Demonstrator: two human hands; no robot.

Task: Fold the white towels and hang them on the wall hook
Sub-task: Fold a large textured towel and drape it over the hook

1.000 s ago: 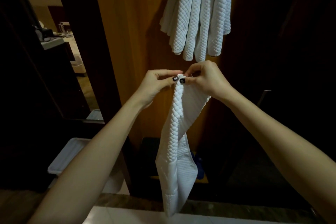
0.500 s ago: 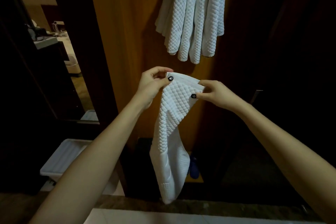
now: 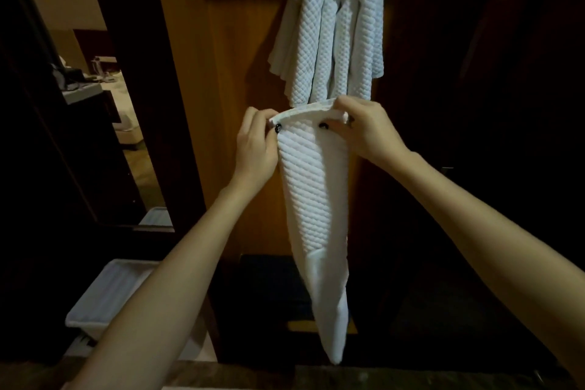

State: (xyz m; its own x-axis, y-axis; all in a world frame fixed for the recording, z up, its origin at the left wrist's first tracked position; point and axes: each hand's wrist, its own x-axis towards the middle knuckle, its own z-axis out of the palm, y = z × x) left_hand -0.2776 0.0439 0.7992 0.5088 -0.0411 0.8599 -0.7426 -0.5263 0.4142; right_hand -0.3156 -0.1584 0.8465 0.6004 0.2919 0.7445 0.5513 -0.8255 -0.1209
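Pinching the top hem at both ends, the left hand (image 3: 256, 142) and right hand (image 3: 364, 130) held the folded towel (image 3: 313, 199) up in front of the wood panel (image 3: 228, 73), thumbs on the near face w/ fingers curled behind, so each hand was clamped on cloth, neither one free. My read: the two-corner hold was there to stretch the hem taut & keep the layers squared (a slack fold would likely slump once draped). The L pinch sat at the hem's 9 o'clock end, the R pinch at its 3 o'clock end. The rest of the towel dropped from the grip toward 6 o'clock, narrowing to a point at the bottom. The hung towels (image 3: 335, 41) were at 12 o'clock from the hands, their lower tips just behind the held hem; touching or not, couldn't tell. The hook was buried under them, not visible. Likely next: lift toward 12 o'clock & drape on that hook. A white bin (image 3: 110, 291) sat at approx 7 o'clock, well apart.
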